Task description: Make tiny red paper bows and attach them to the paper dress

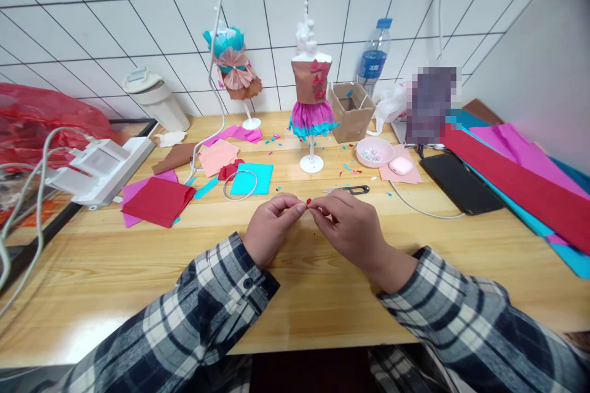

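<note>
We pinch a tiny red piece [308, 201] where the fingertips of our left hand [273, 228] and right hand [354, 230] meet, above the wooden table [318, 313]. Just beyond our right hand lie black snips [357, 189]; farther back stands a small dress form [304, 81] with red bows [318, 80].

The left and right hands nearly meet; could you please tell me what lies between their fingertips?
In the head view, a small red piece lies there, held between the left hand and the right hand.
</note>
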`<state>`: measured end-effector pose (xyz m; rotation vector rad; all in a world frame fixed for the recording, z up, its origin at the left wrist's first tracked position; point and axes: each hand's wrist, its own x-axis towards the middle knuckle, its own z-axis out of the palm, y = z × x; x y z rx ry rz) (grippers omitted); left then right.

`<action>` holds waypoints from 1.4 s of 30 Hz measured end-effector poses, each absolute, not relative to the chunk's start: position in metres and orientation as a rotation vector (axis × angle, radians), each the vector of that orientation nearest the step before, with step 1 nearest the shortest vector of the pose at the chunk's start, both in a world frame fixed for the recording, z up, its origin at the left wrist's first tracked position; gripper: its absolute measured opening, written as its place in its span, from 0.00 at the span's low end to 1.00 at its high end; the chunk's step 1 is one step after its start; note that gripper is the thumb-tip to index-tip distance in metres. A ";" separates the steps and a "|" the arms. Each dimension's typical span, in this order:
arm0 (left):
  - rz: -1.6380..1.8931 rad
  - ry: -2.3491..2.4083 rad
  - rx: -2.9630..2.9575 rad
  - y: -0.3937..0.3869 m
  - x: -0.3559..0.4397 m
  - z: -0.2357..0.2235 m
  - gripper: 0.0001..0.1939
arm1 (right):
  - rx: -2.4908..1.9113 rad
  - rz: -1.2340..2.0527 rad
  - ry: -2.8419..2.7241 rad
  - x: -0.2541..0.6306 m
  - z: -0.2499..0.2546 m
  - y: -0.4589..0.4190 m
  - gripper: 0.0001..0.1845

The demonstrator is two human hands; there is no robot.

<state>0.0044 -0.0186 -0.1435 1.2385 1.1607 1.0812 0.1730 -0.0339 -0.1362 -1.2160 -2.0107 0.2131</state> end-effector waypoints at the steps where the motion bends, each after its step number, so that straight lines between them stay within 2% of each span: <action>1: 1.091 1.153 1.237 -0.018 0.004 -0.144 0.10 | -1.209 0.290 -1.964 0.173 -0.136 -0.033 0.10; 5: 1.117 1.100 1.156 -0.018 0.003 -0.146 0.10 | -1.249 0.693 -1.719 0.172 -0.136 -0.026 0.08; 10: 1.038 0.996 0.926 -0.018 0.003 -0.144 0.10 | -1.172 1.347 -1.433 0.177 -0.137 -0.017 0.18; 13: 1.030 0.996 0.944 -0.017 0.000 -0.143 0.09 | -1.058 1.556 -1.353 0.179 -0.137 -0.015 0.23; 16: 0.962 0.997 1.060 -0.016 -0.003 -0.144 0.10 | -0.990 1.643 -1.351 0.179 -0.139 -0.015 0.23; 25: 0.816 0.966 1.212 -0.016 -0.008 -0.140 0.10 | -1.015 1.352 -1.664 0.187 -0.137 -0.012 0.14; 31: 0.774 0.946 1.077 -0.016 -0.009 -0.140 0.09 | -0.772 0.871 -1.982 0.194 -0.138 -0.013 0.20; 37: 0.720 0.831 1.094 -0.014 -0.011 -0.142 0.08 | -0.711 0.408 -2.120 0.192 -0.141 -0.011 0.06; 42: 0.696 0.835 1.129 -0.013 -0.012 -0.143 0.07 | -0.712 0.335 -2.113 0.192 -0.141 -0.011 0.04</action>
